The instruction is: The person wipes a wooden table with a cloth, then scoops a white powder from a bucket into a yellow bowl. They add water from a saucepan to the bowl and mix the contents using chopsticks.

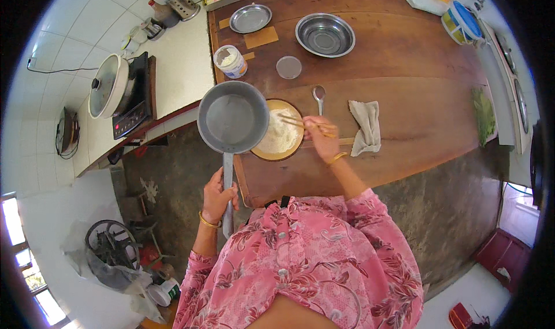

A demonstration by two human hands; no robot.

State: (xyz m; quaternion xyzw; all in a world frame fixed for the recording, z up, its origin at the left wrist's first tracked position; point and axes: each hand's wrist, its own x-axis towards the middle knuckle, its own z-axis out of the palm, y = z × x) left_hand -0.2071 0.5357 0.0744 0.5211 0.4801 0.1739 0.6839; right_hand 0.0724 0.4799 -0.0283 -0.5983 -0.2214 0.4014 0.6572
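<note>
My left hand (220, 195) grips the long handle of a grey metal saucepan (233, 117). The pan hangs over the table's left edge and covers the left side of a yellow bowl (299, 149). White flour (277, 134) fills the bottom of that bowl. Wooden chopsticks (295, 120) are held in my right hand (321, 136), with their tips at the flour. A metal spoon (319, 95) lies just beyond my right hand. To the right rests a crumpled beige cloth (365, 127). An open plastic tub (230, 62) with white powder stands behind the pan.
On the wooden table (412, 99) are a round lid (288, 67), a steel basin (325, 35) and a steel plate (250, 18). A lidded pot (108, 86) sits on an induction cooker (132, 108) at left. Leafy greens (482, 116) lie at far right.
</note>
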